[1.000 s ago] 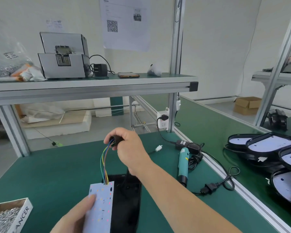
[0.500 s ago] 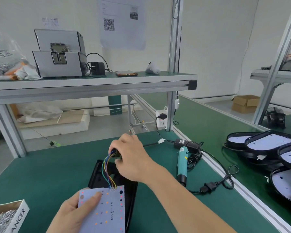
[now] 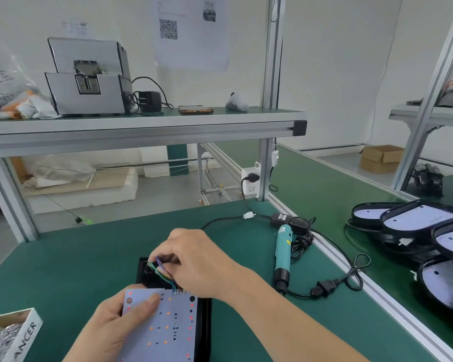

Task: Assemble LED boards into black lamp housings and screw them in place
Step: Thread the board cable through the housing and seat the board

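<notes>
1. Right hand point(image 3: 194, 262): pinching thin multicoloured wires point(image 3: 162, 273), lowered from mid-air to the top end of the flat black plastic lamp housing point(image 3: 145, 270) on the green worktop point(image 3: 76, 257).
2. Left hand point(image 3: 120, 317): gripping white rectangular LED board point(image 3: 168, 327), now laid over that housing.
3. Seating likely next; no screws yet.
</notes>
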A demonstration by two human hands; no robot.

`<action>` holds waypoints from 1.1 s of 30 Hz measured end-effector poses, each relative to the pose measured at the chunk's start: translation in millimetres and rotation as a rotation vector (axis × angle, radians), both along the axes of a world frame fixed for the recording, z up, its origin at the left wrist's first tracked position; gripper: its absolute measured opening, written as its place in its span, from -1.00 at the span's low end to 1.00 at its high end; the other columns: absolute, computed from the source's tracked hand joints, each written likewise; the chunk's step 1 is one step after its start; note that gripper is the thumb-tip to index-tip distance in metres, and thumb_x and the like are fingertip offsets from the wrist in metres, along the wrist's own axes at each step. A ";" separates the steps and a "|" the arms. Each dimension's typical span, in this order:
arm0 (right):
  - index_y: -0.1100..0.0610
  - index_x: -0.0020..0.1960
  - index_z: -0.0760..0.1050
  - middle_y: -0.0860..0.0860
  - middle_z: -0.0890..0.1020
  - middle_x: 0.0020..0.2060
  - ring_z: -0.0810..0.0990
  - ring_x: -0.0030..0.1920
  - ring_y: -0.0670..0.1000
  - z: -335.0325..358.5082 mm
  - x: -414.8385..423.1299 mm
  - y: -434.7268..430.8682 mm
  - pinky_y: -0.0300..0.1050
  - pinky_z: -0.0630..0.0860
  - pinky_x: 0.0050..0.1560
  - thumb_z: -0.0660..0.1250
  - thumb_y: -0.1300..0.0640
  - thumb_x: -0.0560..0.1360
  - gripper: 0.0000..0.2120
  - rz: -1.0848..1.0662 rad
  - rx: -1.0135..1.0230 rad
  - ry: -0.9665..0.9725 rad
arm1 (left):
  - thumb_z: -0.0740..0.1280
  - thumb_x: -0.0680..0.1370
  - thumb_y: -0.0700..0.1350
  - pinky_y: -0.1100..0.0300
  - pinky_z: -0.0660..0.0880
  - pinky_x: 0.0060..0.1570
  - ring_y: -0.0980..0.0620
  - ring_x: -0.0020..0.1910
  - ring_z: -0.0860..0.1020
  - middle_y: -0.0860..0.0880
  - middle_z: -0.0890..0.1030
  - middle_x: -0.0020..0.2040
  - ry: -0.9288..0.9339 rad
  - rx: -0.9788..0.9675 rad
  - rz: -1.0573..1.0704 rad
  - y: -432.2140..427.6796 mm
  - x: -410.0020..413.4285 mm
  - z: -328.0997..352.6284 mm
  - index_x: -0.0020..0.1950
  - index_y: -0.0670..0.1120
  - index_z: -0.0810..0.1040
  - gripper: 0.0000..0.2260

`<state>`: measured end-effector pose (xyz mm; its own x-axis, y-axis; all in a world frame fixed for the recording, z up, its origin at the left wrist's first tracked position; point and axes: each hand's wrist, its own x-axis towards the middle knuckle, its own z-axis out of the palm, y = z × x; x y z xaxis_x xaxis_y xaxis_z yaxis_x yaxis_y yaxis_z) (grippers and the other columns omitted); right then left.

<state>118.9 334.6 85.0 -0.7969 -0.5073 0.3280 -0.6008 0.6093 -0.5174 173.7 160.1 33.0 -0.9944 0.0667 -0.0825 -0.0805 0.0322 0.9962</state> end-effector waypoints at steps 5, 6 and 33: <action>0.17 0.00 0.66 0.05 0.58 -0.14 0.50 -0.14 0.10 -1.9 -0.1 3.0 -0.01 0.46 -0.08 0.35 0.33 0.50 -0.84 0.059 0.154 0.111 | 0.45 0.47 -0.26 0.20 0.42 -0.22 0.06 -0.37 0.52 -0.23 0.59 -0.28 0.050 -0.137 0.041 0.2 0.8 -8.8 -0.22 -0.19 0.70 -0.92; 0.20 -0.04 0.63 0.04 0.53 -0.17 0.46 -0.17 0.10 -1.7 -0.5 4.2 -0.02 0.41 -0.14 0.33 0.37 0.48 -0.85 0.085 0.196 0.123 | 0.44 0.48 -0.28 0.20 0.40 -0.21 0.05 -0.34 0.51 -0.29 0.58 -0.25 0.059 -0.154 0.035 -0.4 1.1 -10.9 -0.22 -0.23 0.69 -0.91; 0.22 0.08 0.51 0.12 0.45 -0.04 0.46 -0.11 0.09 -24.8 -17.6 15.0 0.02 0.47 -0.02 0.33 0.33 0.52 -0.85 0.124 0.110 -0.090 | 0.45 0.46 -0.37 0.38 0.46 -0.08 0.09 0.02 0.61 -0.04 0.63 0.05 0.215 -0.333 -0.156 -5.7 -10.7 -9.5 -0.18 -0.31 0.66 -0.97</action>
<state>101.4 349.6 60.2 -0.7496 -0.6324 0.1954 -0.6294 0.5896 -0.5062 163.0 154.4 23.6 -0.9713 0.2228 0.0835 0.1597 0.3503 0.9229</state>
